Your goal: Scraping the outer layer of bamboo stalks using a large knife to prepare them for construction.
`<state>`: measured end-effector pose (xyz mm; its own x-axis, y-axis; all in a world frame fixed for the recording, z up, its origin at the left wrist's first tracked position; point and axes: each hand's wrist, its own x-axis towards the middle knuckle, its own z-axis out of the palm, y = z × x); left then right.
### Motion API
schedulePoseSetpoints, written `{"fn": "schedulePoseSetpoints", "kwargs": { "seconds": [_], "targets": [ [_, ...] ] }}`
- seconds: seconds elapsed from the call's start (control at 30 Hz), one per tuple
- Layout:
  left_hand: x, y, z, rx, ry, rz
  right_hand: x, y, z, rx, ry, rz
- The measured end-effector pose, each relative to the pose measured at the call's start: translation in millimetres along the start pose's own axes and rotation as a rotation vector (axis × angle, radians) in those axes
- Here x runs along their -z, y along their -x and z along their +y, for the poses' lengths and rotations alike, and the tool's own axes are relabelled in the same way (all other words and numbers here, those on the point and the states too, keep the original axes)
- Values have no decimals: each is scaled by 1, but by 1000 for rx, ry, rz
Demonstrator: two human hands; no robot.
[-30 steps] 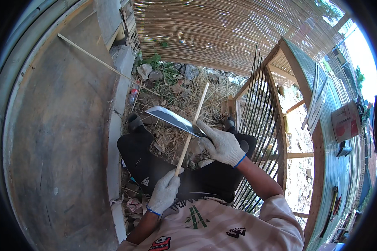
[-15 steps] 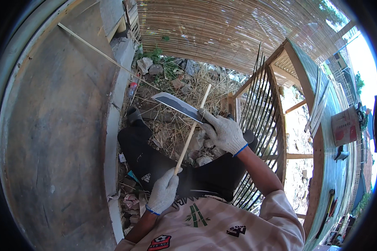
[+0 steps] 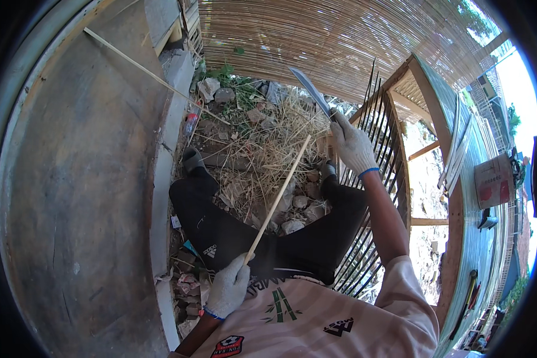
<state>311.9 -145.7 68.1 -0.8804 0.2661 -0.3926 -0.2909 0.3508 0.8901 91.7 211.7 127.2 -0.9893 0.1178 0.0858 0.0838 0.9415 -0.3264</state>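
Gripping a pale stick (image 3: 277,200) that slants up ahead of it, the left hand (image 3: 228,289) hides its near end; farther forward, the right hand (image 3: 353,146) clutches a knife (image 3: 312,92), handle largely covered.

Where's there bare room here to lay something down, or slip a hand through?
The widest bare patch is the brown board, below the thin loose stick and left of the pale ledge. Open air seems to separate the knife from the held stick. Straw and rubble crowd the space between the shoes; strips and a bucket occupy the green-topped frame.
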Motion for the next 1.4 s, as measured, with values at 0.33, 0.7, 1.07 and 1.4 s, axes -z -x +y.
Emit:
{"fn": "schedulePoseSetpoints", "kwargs": {
  "seconds": [0.33, 0.7, 1.07, 1.4],
  "targets": [
    [-11, -37, 5, -76, -30, 149, -29, 96, -57, 388, 64, -348],
    [-6, -29, 5, -69, -83, 106, -37, 78, -36, 323, 23, -252],
    [3, -7, -5, -38, -108, 79, -31, 42, -1, 168, 106, -96],
    [-5, -43, -13, 192, 358, -71, -30, 78, -21, 101, -174, -186]
  ]
}}
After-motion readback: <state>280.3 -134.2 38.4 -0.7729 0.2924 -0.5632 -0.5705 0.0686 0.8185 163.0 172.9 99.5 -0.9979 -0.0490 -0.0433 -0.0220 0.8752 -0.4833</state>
